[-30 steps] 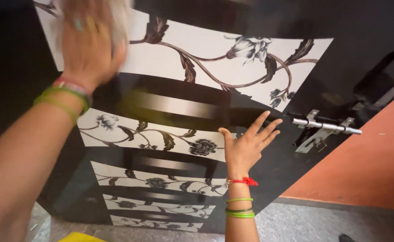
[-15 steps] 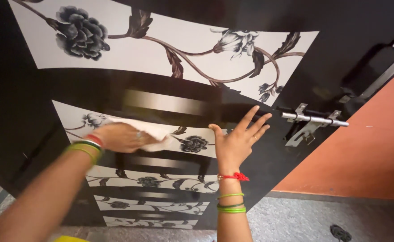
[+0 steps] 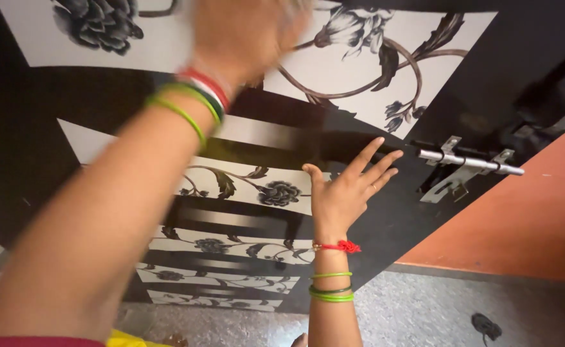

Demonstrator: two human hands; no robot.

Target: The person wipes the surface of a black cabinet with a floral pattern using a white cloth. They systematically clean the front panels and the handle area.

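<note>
The person's left hand [image 3: 247,35], low on the door [image 3: 488,77] half a second ago, has swept up near its top edge, blurred; its grip and the white cloth cannot be made out. The right hand [image 3: 346,193] stays flat, fingers spread, beside the bolt [image 3: 468,164], so wiping seems to continue.

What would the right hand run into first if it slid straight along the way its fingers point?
Probably the silver sliding bolt: the right hand lies flat on the black door, fingers aimed up-right toward it.

Steel sliding bolt [image 3: 470,162] near door edge; orange wall [image 3: 526,218] right; grey speckled floor [image 3: 417,315]; dark object [image 3: 486,324] on floor.
</note>
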